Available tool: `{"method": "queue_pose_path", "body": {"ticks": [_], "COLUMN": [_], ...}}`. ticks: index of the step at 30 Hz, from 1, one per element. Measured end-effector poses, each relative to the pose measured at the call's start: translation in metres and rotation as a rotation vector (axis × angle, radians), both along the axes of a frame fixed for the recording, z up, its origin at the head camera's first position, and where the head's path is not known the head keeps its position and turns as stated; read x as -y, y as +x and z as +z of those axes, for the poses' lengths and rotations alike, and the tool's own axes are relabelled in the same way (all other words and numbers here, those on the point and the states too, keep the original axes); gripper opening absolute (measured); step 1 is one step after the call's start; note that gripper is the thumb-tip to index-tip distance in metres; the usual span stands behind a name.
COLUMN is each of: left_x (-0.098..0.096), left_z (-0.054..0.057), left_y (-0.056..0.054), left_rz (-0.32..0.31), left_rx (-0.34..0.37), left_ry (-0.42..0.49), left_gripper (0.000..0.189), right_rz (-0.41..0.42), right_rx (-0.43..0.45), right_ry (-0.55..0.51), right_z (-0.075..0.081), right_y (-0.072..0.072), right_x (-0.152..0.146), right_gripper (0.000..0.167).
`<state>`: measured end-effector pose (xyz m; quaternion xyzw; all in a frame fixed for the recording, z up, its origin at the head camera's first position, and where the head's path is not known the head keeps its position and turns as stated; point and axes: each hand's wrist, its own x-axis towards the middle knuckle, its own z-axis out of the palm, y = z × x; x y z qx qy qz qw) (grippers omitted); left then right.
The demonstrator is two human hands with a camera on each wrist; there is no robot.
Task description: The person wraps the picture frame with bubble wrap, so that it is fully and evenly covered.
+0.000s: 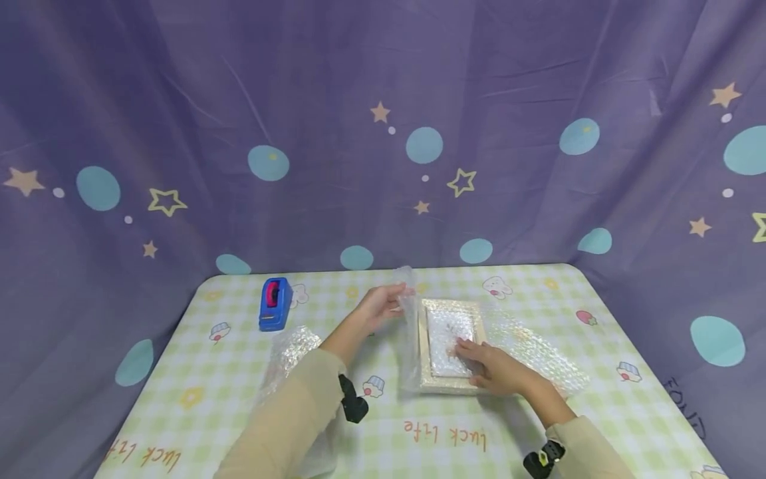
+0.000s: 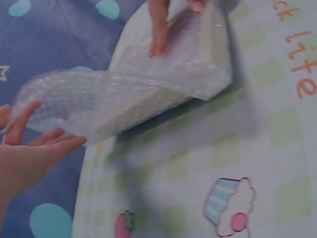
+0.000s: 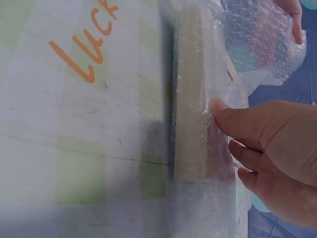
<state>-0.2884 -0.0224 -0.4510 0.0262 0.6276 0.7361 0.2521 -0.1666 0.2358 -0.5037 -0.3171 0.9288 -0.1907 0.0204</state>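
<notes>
A light wooden picture frame (image 1: 424, 346) lies on the table, with clear bubble wrap (image 1: 532, 342) under and over it. My left hand (image 1: 381, 305) is at the frame's far left, where a raised flap of bubble wrap (image 2: 64, 96) stands up. Its fingers are mostly straight and touch the flap from outside. My right hand (image 1: 499, 369) rests on the wrapped frame near its lower right, fingers extended over the front. In the right wrist view, the thumb (image 3: 233, 116) presses the wrap close to the frame's edge.
A blue tape dispenser (image 1: 275, 305) with a pink hub stands at the back left. Another sheet of bubble wrap (image 1: 302, 347) lies partly under my left sleeve. The table has a green checked cloth (image 1: 221, 399), and a purple curtain (image 1: 335, 80) hangs behind it.
</notes>
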Motion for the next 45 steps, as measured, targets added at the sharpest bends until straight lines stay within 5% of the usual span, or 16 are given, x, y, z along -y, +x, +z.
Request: {"method": "queue_pose_path", "body": {"ticks": [6, 9, 14, 19, 22, 27, 36, 40, 45], "left_x": [-0.02, -0.037, -0.068, -0.086, -0.09, -0.093, -0.092, -0.091, -0.089], "left_z": [-0.012, -0.014, -0.02, -0.035, -0.045, -0.052, -0.053, -0.053, -0.056], "left_y": [0.011, 0.019, 0.032, 0.044, 0.049, 0.059, 0.062, 0.059, 0.058], "left_rz": [0.07, 0.067, -0.009, -0.251, -0.345, -0.393, -0.346, -0.328, -0.34], "left_rx": [-0.048, -0.152, -0.363, -0.631, -0.811, -0.927, -0.948, -0.961, -0.931], "left_ry": [-0.009, -0.139, -0.532, -0.977, -1.244, -1.527, -1.577, -1.583, -1.498], "left_gripper": [0.039, 0.039, 0.043, 0.046, 0.047, 0.058, 0.051, 0.052, 0.052], "right_rz": [0.001, -0.002, -0.013, -0.011, -0.004, -0.005, -0.194, -0.195, -0.135], "right_rx": [0.036, 0.047, 0.059, 0.007, -0.019, 0.012, -0.196, -0.154, -0.039], "right_ry": [0.01, 0.028, 0.031, 0.034, 0.019, -0.018, -0.038, -0.014, 0.069], "right_z": [0.0, 0.001, 0.001, 0.001, 0.0, -0.004, -0.004, -0.002, -0.001], "right_y": [-0.002, -0.004, -0.005, -0.004, -0.004, -0.006, -0.003, -0.004, -0.005], "right_x": [0.004, 0.004, 0.004, 0.003, 0.002, 0.002, 0.003, 0.001, -0.004], "right_gripper": [0.064, 0.063, 0.062, 0.056, 0.054, 0.054, 0.058, 0.078, 0.083]}}
